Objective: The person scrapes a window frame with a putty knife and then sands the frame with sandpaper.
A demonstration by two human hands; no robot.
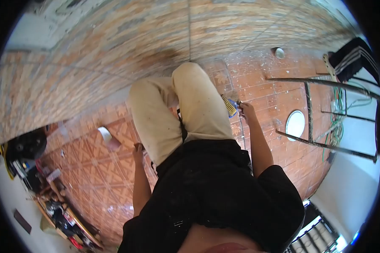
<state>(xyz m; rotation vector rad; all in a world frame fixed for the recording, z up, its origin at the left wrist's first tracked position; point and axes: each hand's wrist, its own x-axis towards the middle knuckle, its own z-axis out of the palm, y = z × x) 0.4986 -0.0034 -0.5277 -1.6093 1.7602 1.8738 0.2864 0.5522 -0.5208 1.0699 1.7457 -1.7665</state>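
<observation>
My right hand (247, 111) is low beside my right knee, its fingers curled at the edge of a blue-and-yellow brush-like thing (229, 106). The yellow part looks knobbly or bristled, and my trouser leg covers some of it. On the other side, my left hand (138, 152) hangs close to my left thigh, above the tiled floor (101, 164). Its fingers are small and dark, so I cannot make out whether they hold anything. My knees, in beige trousers (202, 107), are bent towards the wall.
A stone-patterned wall (114, 46) rises just ahead. A white round container (104, 134) stands left, a round white lid or basin (295, 125) right, and a small cup (279, 53) farther off. A metal frame (309, 105), green hose (336, 114) and cluttered shelf (67, 219) flank me.
</observation>
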